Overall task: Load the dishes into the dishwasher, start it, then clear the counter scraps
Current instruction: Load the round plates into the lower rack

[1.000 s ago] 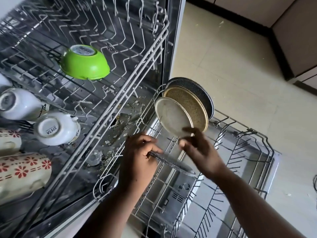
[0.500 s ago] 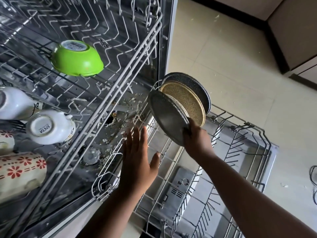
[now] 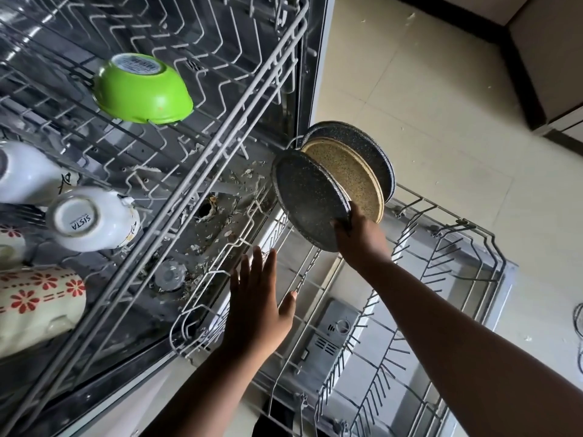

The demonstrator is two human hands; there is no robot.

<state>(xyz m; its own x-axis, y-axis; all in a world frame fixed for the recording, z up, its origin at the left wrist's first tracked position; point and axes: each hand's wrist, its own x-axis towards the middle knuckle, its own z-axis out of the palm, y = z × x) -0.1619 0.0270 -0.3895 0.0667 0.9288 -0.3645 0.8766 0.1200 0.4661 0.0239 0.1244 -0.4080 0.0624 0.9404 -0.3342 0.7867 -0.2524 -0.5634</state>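
Dark speckled plate (image 3: 310, 197) is gripped at its lower edge by the right hand (image 3: 359, 239), fingers curled round the rim. It is held on edge over the far corner of the lower rack (image 3: 473, 263), just in front of a tan speckled plate (image 3: 350, 176) and a larger dark plate (image 3: 362, 143) standing there. Left hand (image 3: 257, 305) is held flat with fingers spread, nothing in it, above the rack's near edge. Green bowl (image 3: 143, 89) and white cups (image 3: 94, 220) are seated upside down in the upper rack (image 3: 220, 127).
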